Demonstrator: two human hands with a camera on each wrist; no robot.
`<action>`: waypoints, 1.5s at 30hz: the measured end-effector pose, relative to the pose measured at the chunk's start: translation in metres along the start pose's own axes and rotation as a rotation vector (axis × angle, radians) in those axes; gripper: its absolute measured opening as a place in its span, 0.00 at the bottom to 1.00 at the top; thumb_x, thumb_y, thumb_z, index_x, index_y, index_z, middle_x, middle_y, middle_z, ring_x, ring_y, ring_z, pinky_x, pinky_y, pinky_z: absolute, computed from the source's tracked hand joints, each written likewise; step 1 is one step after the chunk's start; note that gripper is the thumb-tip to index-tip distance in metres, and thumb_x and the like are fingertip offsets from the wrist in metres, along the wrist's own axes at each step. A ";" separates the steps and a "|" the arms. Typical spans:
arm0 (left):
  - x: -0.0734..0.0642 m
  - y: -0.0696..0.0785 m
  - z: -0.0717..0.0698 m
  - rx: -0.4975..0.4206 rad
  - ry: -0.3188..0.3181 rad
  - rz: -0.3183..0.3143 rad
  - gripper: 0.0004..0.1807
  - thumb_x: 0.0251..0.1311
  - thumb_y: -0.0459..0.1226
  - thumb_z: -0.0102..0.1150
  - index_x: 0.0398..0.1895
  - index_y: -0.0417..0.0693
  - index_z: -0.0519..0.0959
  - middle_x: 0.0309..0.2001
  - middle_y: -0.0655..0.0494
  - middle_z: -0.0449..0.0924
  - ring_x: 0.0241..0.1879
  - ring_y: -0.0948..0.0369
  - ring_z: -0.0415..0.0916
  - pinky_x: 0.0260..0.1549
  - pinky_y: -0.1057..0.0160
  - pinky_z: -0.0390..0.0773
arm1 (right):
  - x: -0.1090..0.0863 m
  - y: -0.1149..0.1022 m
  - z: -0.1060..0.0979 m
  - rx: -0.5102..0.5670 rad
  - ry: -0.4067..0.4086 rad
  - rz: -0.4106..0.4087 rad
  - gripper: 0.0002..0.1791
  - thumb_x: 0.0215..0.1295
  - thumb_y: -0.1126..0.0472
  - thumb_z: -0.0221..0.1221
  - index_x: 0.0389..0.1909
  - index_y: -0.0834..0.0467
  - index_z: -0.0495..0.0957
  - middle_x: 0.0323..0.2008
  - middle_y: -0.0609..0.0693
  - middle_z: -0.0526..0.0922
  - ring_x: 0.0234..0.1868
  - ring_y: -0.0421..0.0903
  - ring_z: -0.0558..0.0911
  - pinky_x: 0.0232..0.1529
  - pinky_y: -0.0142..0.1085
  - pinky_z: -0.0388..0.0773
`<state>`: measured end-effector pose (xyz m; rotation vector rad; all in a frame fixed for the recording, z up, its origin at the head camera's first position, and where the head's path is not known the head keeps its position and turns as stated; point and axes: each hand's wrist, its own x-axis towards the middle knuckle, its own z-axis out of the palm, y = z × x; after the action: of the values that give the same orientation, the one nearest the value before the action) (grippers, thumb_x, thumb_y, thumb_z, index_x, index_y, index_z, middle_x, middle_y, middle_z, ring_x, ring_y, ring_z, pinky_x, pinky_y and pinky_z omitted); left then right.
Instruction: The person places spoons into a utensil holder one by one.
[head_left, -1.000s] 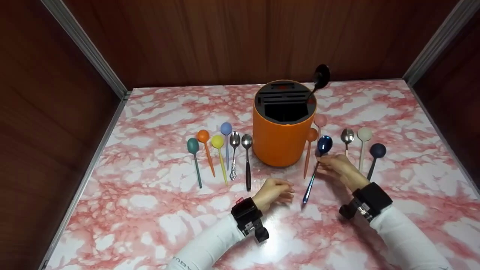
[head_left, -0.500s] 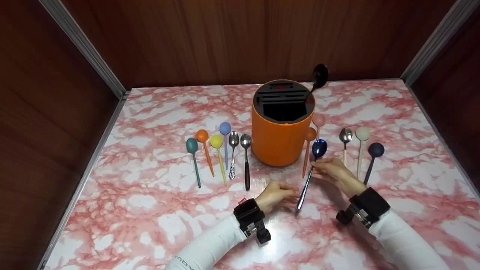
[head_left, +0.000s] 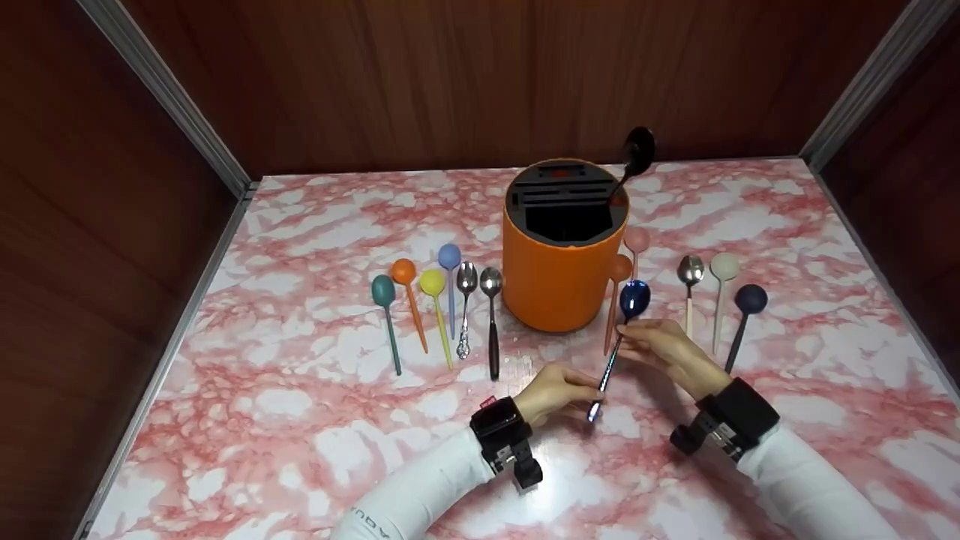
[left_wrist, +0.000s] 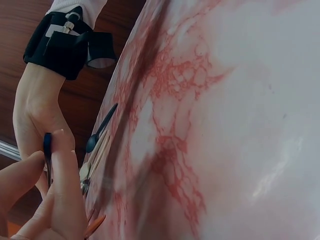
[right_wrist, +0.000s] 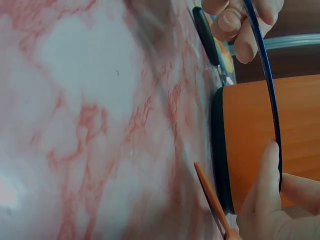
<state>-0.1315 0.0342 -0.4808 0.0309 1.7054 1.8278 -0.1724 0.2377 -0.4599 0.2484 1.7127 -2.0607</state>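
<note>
In the head view, a shiny blue metal spoon (head_left: 635,298) slants over the table in front of the holder, its bowl pointing away. My right hand (head_left: 671,352) pinches its handle just below the bowl, thumb and fingers on either side. At the lower end of the handle is my left hand (head_left: 551,391), with thumb and forefinger about the handle's tip. The left wrist view has that blue tip (left_wrist: 47,142) between the left thumb and finger. Across the right wrist view, the thin handle (right_wrist: 270,90) spans from one hand to the other.
An orange cylindrical utensil holder (head_left: 559,289) with a black slotted top stands behind the hands. One black spoon (head_left: 639,152) leans out of it. Several spoons lie left of it, including a green one (head_left: 383,290); others lie right, including a navy one (head_left: 750,300).
My right hand has drawn the blue spoon left and slightly toward me. My left hand has moved slightly right and now takes the handle's lower end.
</note>
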 end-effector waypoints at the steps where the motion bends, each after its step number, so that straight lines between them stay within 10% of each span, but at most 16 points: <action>1: 0.000 0.000 0.000 0.004 -0.001 -0.004 0.11 0.58 0.23 0.61 0.43 0.26 0.81 0.36 0.38 0.84 0.24 0.64 0.78 0.31 0.62 0.86 | 0.000 0.000 0.000 -0.006 0.001 0.000 0.11 0.70 0.71 0.53 0.29 0.60 0.79 0.27 0.48 0.81 0.32 0.40 0.82 0.46 0.32 0.82; 26: -0.012 0.023 0.000 0.046 -0.033 -0.048 0.10 0.57 0.22 0.62 0.42 0.25 0.81 0.38 0.32 0.82 0.24 0.62 0.79 0.31 0.61 0.86 | -0.013 -0.017 0.008 0.098 -0.039 -0.011 0.12 0.69 0.75 0.51 0.28 0.63 0.79 0.27 0.51 0.79 0.32 0.42 0.81 0.47 0.35 0.82; 45: -0.022 0.060 -0.001 0.070 -0.069 0.011 0.12 0.58 0.22 0.60 0.46 0.22 0.78 0.39 0.31 0.81 0.21 0.64 0.77 0.31 0.63 0.85 | -0.031 -0.059 0.012 -0.180 -0.023 -0.101 0.06 0.71 0.63 0.56 0.36 0.63 0.74 0.34 0.49 0.78 0.38 0.42 0.81 0.50 0.34 0.80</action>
<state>-0.1397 0.0261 -0.4182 0.1317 1.7237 1.7539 -0.1695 0.2404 -0.3920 0.0829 1.9178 -1.9540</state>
